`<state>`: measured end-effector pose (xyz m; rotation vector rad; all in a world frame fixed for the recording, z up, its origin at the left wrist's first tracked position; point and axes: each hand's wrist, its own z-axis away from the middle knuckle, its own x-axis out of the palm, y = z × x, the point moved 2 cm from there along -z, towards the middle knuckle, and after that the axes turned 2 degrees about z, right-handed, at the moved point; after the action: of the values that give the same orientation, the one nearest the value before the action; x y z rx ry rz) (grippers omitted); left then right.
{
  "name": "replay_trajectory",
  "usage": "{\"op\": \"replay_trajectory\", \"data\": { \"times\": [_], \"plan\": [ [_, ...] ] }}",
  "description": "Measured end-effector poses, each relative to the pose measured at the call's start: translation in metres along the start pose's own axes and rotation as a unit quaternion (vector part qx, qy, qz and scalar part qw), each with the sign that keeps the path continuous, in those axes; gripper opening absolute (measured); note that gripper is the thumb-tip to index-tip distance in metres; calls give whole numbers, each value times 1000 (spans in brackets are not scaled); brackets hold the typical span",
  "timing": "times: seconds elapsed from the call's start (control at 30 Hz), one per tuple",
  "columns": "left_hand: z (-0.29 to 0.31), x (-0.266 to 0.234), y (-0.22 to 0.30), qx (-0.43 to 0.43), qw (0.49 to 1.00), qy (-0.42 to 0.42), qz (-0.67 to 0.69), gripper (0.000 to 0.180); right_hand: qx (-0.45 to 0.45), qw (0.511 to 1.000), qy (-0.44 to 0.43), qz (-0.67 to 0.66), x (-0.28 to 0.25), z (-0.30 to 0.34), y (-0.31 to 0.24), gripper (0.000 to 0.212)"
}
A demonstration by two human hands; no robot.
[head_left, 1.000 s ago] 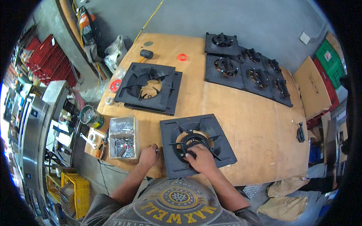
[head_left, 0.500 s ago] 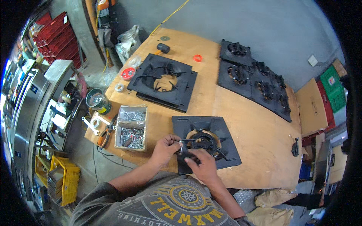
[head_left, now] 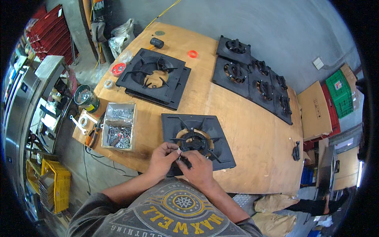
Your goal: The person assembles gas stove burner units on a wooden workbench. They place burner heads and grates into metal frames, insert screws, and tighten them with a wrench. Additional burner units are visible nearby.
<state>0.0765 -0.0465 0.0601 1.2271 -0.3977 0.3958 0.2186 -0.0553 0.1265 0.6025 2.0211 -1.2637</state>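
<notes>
On the near part of the table lies a square black cast-iron stove plate (head_left: 219, 136) with a round black burner ring (head_left: 193, 143) over its central opening. My left hand (head_left: 162, 158) is pinched at the plate's near left side, with a small shiny piece, perhaps a screw, at the fingertips. Close beside it, my right hand (head_left: 198, 168) has its fingers curled in toward the same spot. What the right fingers hold is hidden. Left of my hands stands a two-part box of screws (head_left: 134, 124), with orange-handled pliers (head_left: 91, 136) and a wrench (head_left: 78, 125) beyond it.
Two stacked stove plates (head_left: 173, 93) lie farther back, near a black-headed mallet (head_left: 157, 42) and a red tape ring (head_left: 192, 54). Assembled burner plates (head_left: 252, 79) line the wall side. A metal bucket (head_left: 87, 98) stands at the left edge; a loose burner part (head_left: 296, 151) sits right.
The view has shifted, so the table appears farther left. My right hand has come closer to the left, and both sets of fingertips now nearly meet over the plate's near left side.
</notes>
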Motion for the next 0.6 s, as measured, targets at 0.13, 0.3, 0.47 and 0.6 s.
{"op": "replay_trajectory", "data": {
  "times": [0.13, 0.3, 0.47, 0.6],
  "plan": [
    [7, 10, 8, -11, 1000, 20, 12, 15, 12, 998, -46, -40, -21, -7, 20, 21],
    [9, -37, -3, 94, 976, 190, -51, 16, 126, 987, -90, -49, -74, -29, 138, 21],
    [35, -112, -87, 8, 970, 238, -45, 19, 109, 955, -263, 78, -64, -20, 206, 25],
    [62, -88, -156, -11, 842, 133, -523, 18, 116, 936, -328, 51, -39, -16, 230, 23]
  ]
}}
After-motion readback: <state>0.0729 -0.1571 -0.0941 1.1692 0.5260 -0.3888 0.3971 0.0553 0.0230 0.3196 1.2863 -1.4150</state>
